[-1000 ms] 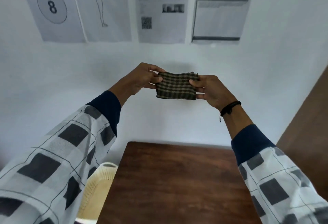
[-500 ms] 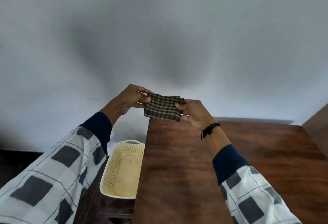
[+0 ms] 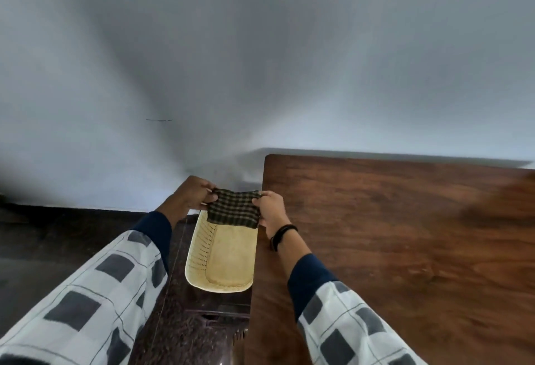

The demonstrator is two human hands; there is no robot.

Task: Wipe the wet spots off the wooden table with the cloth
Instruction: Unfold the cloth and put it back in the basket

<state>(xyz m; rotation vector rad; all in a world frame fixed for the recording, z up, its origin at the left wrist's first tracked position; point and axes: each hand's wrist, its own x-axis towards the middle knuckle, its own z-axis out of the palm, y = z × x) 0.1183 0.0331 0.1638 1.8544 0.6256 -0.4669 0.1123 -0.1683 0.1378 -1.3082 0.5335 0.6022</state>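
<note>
A folded dark green checked cloth (image 3: 234, 207) hangs in the air between both hands, just left of the wooden table's left edge. My left hand (image 3: 193, 193) pinches its left upper corner. My right hand (image 3: 271, 209) grips its right side, over the table's edge. The brown wooden table (image 3: 399, 243) fills the right half of the view. I cannot make out any wet spots on its surface; the far right part is blurred.
A cream perforated plastic basket (image 3: 202, 251) sits directly below the cloth, on a dark low surface (image 3: 185, 324) left of the table. A plain white wall (image 3: 260, 60) stands behind, with dark floor (image 3: 43, 243) at the left.
Both hands have lowered the cloth and carried it left, from in front of the wall down to above the basket. The view has tilted down, so the wall posters have left it.
</note>
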